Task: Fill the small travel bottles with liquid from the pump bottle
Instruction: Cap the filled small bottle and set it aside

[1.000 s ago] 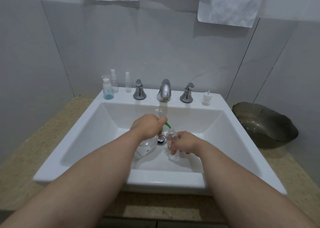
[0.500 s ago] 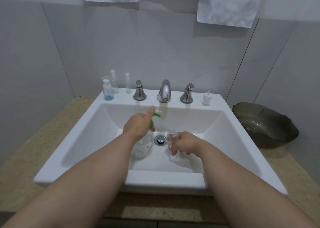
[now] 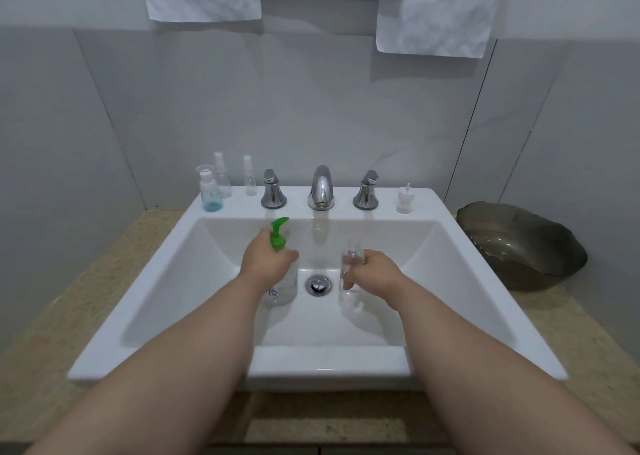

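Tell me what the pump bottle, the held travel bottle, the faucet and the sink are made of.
The pump bottle: clear plastic by the look, see-through body, matte green pump. The travel bottle: clear, likely plastic; glass not ruled out. The faucet: chromed metal, mirror-bright reflections. The sink: glossy white, probably ceramic, soft highlights on the rim.

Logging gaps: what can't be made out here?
Head view:
- Fill level of the travel bottle: clear, blurred, partly behind the right hand.
- Pump bottle label: covered by the left hand and forearm.
- Ledge bottles: too small to read.
- White sheets: cut by the top edge.
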A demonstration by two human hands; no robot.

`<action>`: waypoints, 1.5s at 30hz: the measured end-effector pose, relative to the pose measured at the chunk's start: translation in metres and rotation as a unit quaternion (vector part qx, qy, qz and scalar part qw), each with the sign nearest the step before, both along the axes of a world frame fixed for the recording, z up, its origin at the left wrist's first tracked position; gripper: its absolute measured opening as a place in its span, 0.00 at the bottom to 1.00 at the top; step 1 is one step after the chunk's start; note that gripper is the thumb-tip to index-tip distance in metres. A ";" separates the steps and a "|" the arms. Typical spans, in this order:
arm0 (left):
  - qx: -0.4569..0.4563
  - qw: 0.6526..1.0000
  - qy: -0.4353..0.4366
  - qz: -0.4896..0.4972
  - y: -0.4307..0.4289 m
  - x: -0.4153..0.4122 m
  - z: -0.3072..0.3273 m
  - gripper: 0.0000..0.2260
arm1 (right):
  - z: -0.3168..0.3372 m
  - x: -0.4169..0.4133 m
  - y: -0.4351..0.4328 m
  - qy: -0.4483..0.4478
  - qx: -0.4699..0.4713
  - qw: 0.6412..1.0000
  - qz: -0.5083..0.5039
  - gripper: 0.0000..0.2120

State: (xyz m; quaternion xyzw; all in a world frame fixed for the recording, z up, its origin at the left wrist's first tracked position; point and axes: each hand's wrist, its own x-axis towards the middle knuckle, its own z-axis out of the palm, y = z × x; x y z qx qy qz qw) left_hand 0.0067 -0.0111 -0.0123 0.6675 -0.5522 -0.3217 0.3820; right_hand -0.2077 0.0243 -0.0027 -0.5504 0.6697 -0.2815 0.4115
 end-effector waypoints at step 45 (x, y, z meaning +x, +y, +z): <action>-0.289 0.926 -0.131 -0.204 -0.005 -0.163 0.170 0.08 | -0.003 -0.036 -0.010 0.052 0.015 0.970 -0.237 0.11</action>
